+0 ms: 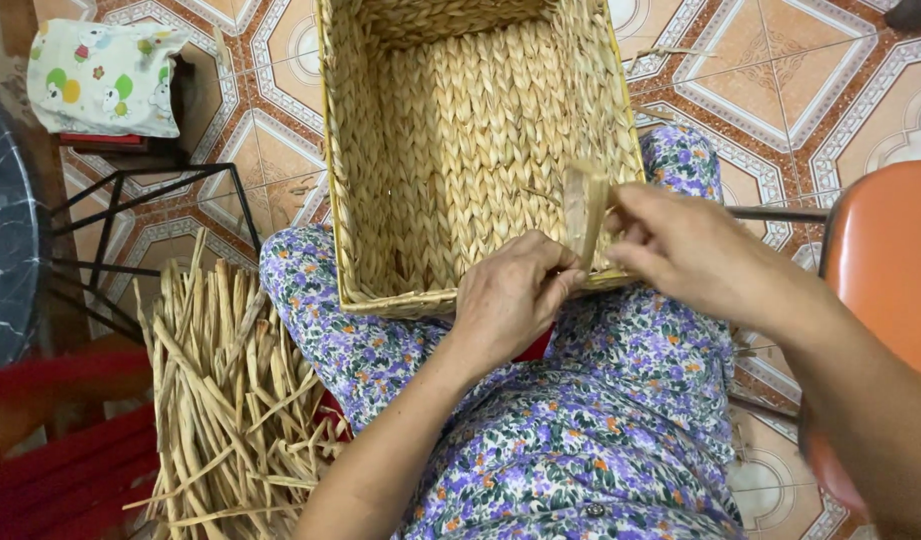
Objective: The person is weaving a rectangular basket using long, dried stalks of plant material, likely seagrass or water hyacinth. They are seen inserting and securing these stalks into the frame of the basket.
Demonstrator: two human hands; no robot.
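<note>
Straw-coloured and tightly plaited, the basket (470, 140) lies tipped across the person's lap in the middle of the frame, its open mouth turned toward the camera so the near rim sits within easy reach. At that rim, centre right, the left hand (510, 295) presses down with its fingers (560, 280) curled shut around the foot of a flat dried strand (585, 210), steadying it upright. The right hand (685, 250) pinches the same strand from the side, fingers closed on it. A pile of loose strands (230, 390) waits on the floor at lower left, close by for the taking.
</note>
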